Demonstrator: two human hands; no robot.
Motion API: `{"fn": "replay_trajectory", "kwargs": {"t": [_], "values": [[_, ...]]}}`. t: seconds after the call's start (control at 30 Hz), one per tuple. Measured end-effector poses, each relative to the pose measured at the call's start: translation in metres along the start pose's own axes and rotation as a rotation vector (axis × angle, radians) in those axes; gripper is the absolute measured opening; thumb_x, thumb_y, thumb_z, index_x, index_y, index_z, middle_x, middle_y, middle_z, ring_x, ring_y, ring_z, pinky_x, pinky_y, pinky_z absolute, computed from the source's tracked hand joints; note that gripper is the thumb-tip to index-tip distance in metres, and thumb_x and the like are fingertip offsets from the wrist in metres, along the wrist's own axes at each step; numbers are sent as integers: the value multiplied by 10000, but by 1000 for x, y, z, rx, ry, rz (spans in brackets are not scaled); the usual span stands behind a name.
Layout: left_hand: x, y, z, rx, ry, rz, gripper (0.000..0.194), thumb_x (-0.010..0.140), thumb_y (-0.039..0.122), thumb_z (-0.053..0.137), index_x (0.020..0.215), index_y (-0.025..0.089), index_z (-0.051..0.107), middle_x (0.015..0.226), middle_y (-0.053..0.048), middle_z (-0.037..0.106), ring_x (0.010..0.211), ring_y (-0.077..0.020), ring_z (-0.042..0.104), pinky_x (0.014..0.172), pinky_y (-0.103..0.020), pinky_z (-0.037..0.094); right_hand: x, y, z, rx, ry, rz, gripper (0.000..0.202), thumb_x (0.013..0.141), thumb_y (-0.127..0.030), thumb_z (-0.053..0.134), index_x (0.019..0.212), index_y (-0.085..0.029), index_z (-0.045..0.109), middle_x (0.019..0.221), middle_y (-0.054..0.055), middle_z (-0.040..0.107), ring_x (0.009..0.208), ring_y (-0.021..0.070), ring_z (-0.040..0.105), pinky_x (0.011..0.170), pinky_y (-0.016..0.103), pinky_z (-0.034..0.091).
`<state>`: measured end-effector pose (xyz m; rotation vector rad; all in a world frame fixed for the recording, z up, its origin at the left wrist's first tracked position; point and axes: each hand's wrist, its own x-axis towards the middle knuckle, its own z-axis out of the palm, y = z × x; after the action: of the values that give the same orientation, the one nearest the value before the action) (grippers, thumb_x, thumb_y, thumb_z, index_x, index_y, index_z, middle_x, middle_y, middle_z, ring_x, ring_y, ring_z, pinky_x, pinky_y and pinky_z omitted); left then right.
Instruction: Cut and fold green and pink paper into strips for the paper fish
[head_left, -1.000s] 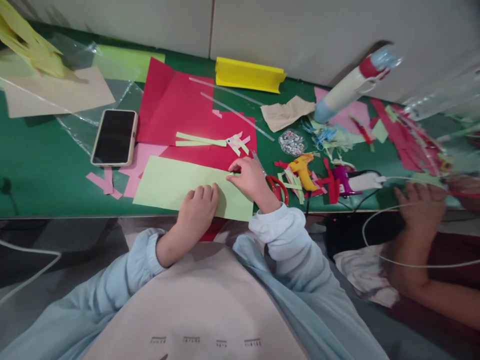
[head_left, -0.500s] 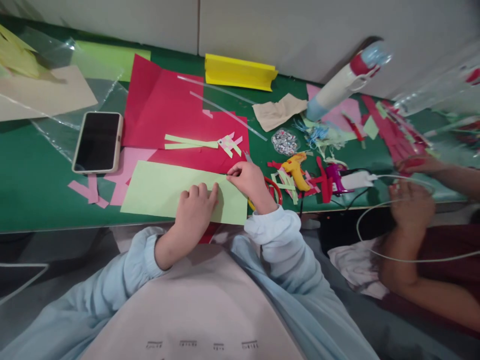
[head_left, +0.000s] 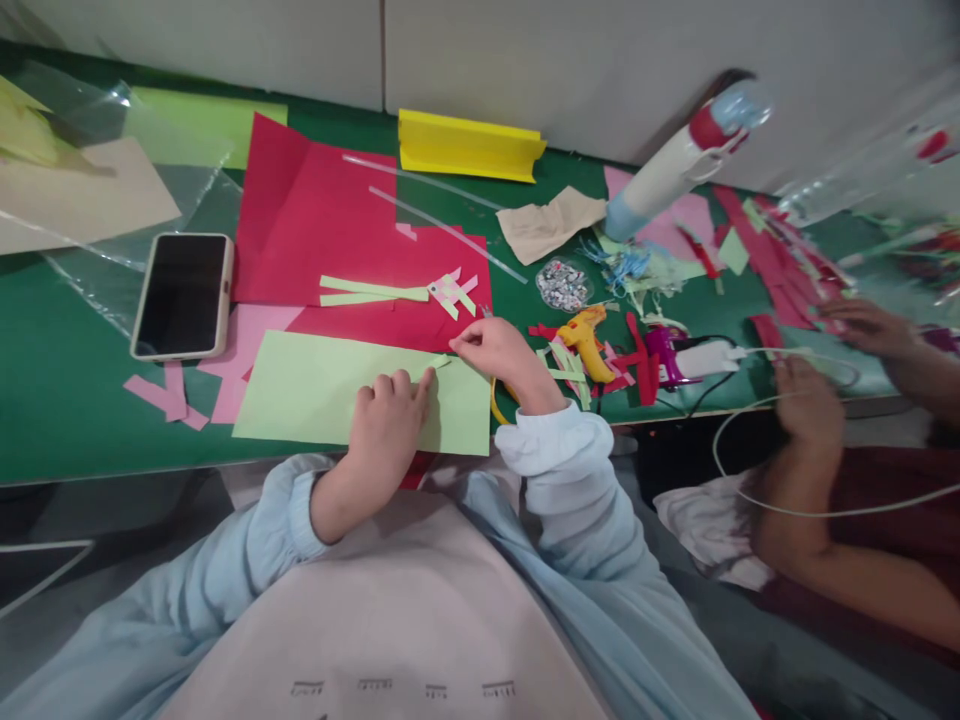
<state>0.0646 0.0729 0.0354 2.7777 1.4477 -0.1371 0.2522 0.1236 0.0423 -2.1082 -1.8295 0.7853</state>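
Note:
A sheet of light green paper (head_left: 300, 390) lies near the table's front edge. My left hand (head_left: 386, 420) rests on it, index finger stretched and pressing down, the other fingers loosely curled, holding nothing. Under that fingertip a small light green paper strip (head_left: 444, 361) shows, slightly raised. My right hand (head_left: 499, 355) pinches at the strip's far end by the sheet's top edge; the exact grip is partly hidden. Beyond lies a woven paper fish (head_left: 453, 292) in pink and green with long tails, on red paper (head_left: 322, 210). Scissors with a yellow handle (head_left: 497, 403) are partly covered by my right wrist.
Left stands a phone (head_left: 184, 295) beside pink strips (head_left: 176, 395). To the right are a yellow glue gun (head_left: 586, 338), a bag of googly eyes (head_left: 564, 284), a bottle (head_left: 675, 170) and a white cable (head_left: 750, 505). A co-worker's hands (head_left: 810, 400) work at far right.
The view has shifted slightly. The small green strip now shows between my left index finger and right fingertips. The co-worker's hands have moved apart, with a red strip between them.

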Motion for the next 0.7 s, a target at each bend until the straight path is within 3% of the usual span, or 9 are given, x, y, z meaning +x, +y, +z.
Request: {"fn": "replay_trajectory", "kwargs": {"t": [0.1,0.27,0.4,0.47,0.6,0.7], "values": [[0,1,-2,-24,-23,-12,470,967,199,399,1425,234,500,948,-148,610,828,-285,562,651,-394,420,-1,-5,4,-44,23,78,171,752,-350,777,731,-183,748,781,57,740,734,173,660,698,269,466],[-2,2,-3,2,-25,-6,488,971,182,397,1448,243,475,955,-141,617,838,-279,571,654,-385,415,2,-9,11,-107,57,100,180,788,-309,762,670,-184,706,782,58,732,730,178,658,702,283,468],[-6,-1,4,43,33,14,474,987,211,383,1452,231,473,946,-135,622,830,-276,568,641,-381,409,0,-5,9,-95,51,63,104,807,-247,733,732,-177,718,783,58,721,750,179,652,719,286,471],[-10,-4,9,32,78,30,461,998,226,362,1442,194,481,940,-135,623,830,-271,567,637,-378,406,-6,-3,7,-58,60,-5,41,822,-199,701,820,-172,733,811,50,713,777,172,647,738,279,472],[-20,-10,14,-33,150,43,432,1000,219,351,1386,126,520,938,-137,626,844,-254,574,659,-368,413,-21,3,6,12,68,-317,268,838,-64,610,1047,-177,734,994,58,678,955,169,627,859,271,461],[-26,-14,14,-62,163,55,423,993,211,365,1375,127,526,927,-131,633,848,-248,588,682,-362,425,-26,6,8,-8,36,-420,368,853,-46,572,1153,-203,716,1077,70,639,1022,182,600,893,285,449]]}}
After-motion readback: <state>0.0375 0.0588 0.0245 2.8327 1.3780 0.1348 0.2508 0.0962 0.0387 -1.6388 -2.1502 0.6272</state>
